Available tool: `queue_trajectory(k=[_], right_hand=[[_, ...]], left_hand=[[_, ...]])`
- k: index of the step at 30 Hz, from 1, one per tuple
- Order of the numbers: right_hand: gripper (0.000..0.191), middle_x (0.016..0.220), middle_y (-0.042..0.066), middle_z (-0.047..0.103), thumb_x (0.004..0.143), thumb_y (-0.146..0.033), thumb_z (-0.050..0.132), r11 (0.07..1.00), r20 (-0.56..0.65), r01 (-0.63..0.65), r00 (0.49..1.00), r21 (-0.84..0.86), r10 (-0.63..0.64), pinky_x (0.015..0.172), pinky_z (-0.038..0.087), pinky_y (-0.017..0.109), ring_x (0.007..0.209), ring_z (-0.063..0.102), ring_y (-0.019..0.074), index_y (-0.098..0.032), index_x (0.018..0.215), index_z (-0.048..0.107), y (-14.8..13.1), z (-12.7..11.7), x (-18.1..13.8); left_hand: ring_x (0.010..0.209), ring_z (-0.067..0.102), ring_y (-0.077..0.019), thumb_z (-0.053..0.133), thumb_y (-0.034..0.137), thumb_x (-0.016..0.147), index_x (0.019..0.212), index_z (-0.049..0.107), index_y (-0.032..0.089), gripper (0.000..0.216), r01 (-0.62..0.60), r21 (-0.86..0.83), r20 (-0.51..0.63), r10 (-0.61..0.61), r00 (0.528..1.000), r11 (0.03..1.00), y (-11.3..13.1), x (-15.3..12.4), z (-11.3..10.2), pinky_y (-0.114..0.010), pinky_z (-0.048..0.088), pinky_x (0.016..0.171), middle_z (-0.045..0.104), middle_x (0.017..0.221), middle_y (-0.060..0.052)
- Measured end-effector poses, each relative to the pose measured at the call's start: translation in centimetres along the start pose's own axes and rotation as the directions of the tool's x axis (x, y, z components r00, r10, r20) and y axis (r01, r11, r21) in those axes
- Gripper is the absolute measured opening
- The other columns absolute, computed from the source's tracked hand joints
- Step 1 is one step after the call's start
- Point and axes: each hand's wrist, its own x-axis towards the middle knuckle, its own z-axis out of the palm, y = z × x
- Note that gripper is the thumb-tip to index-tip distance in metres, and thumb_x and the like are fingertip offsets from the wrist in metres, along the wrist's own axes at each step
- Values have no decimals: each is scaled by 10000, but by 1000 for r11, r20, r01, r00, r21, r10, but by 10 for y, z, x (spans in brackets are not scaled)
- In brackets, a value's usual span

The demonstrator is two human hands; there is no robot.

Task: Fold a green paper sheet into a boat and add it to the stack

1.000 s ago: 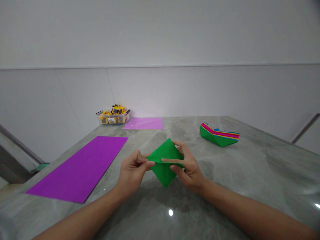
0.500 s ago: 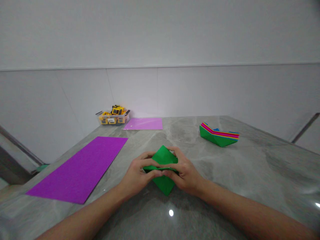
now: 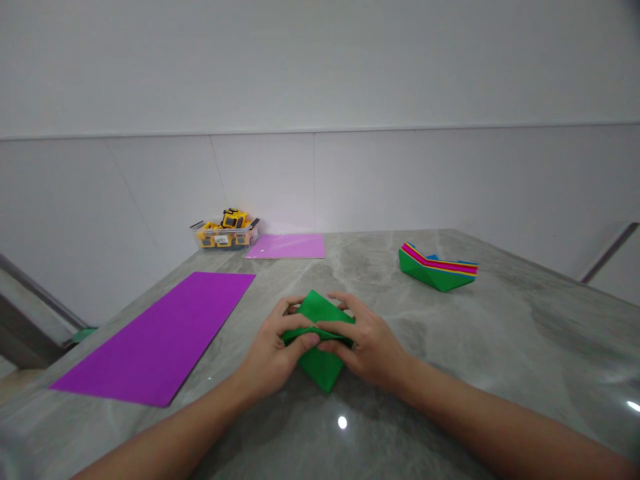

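Observation:
Between my hands is a folded piece of green paper [image 3: 321, 367], roughly diamond-shaped, with one corner pointing away and one toward me. A raised fold runs across its middle. My left hand [image 3: 280, 343] pinches this fold between thumb and forefinger from the left. From the right, my right hand [image 3: 367, 340] pinches the same fold, its thumb close to the left thumb. The other fingers curl behind the paper and are partly hidden. Farther off to the right rests a folded paper boat [image 3: 437, 270], green below with pink, yellow and blue bands along its rim.
A large purple sheet [image 3: 165, 333] lies on the grey marbled table [image 3: 500, 353] at the left. Toward the back are a pale pink sheet [image 3: 290, 246] and a clear plastic box [image 3: 225, 238] with yellow toy vehicles. A white wall [image 3: 380, 180] stands behind.
The green paper has tilted a little, its far corner shifting left. Both hands keep their pinch on the fold, and the thumbs and fingers have moved slightly.

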Motion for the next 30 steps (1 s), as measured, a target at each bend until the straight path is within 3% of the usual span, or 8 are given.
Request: queue_trajectory(k=[4, 9, 14, 21, 23, 25, 27, 30], right_hand=[[165, 1259, 115, 582, 874, -269, 676, 980, -58, -103, 992, 169, 114, 839, 572, 379, 931, 669, 205, -230, 1007, 766, 5, 1, 0], [206, 1279, 86, 575, 874, -151, 640, 968, -9, 18, 1000, 252, -16, 869, 554, 370, 1037, 646, 211, -262, 994, 764, 8, 3, -3], [119, 1401, 122, 451, 854, -177, 674, 940, -58, 14, 998, 341, 6, 828, 557, 382, 910, 672, 181, -221, 922, 762, 2, 3, -4], [190, 1455, 142, 480, 779, -378, 775, 821, 1, -135, 987, 555, 161, 935, 494, 427, 1198, 587, 309, -197, 834, 762, -6, -5, 0], [239, 1275, 129, 642, 778, -440, 763, 743, 27, -200, 971, 638, 238, 874, 513, 395, 1100, 641, 284, -205, 826, 765, -6, -2, 0], [290, 935, 84, 746, 767, -486, 758, 641, 97, -272, 951, 718, 295, 696, 528, 308, 820, 694, 214, -198, 804, 761, -4, 1, 0], [316, 693, 28, 712, 754, -501, 761, 584, 154, -321, 936, 746, 318, 569, 479, 250, 616, 638, 154, -186, 773, 755, -3, 3, -1], [303, 652, 12, 699, 739, -479, 774, 615, 160, -319, 940, 721, 301, 547, 439, 232, 575, 597, 128, -178, 742, 754, -3, 1, -1]], left_hand=[[1170, 510, -277, 632, 324, 857, 884, 714, 207, 145, 36, -18, -12, -36, 999, 999, -2, 2, -2, -423, 394, 997, 530, 1202, -90], [1056, 532, -259, 824, 400, 671, 978, 670, 243, 378, 58, 63, 25, -60, 998, 996, -5, -1, 1, -400, 430, 918, 513, 1083, -45], [979, 541, -219, 807, 402, 707, 949, 702, 255, 302, 16, 62, 4, -16, 1000, 998, -4, -2, 0, -347, 443, 844, 495, 1018, -24], [843, 559, -200, 793, 452, 702, 978, 666, 221, 381, 27, 54, -23, -25, 999, 998, 2, -2, -1, -310, 416, 724, 560, 898, -7], [831, 565, -202, 786, 454, 704, 964, 641, 209, 385, 65, 45, -60, -63, 996, 997, 4, -1, -1, -306, 411, 710, 593, 887, -8], [825, 570, -203, 778, 455, 708, 959, 625, 204, 387, 86, 30, -64, -84, 994, 996, 4, -1, -1, -304, 413, 710, 613, 877, -7], [836, 575, -206, 762, 457, 720, 982, 617, 204, 392, 90, 9, -24, -90, 996, 996, 4, -1, -1, -307, 421, 725, 628, 890, -9], [855, 573, -209, 749, 442, 733, 995, 629, 207, 372, 74, 13, 52, -74, 996, 997, 1, -3, 0, -311, 425, 742, 627, 909, -13]])
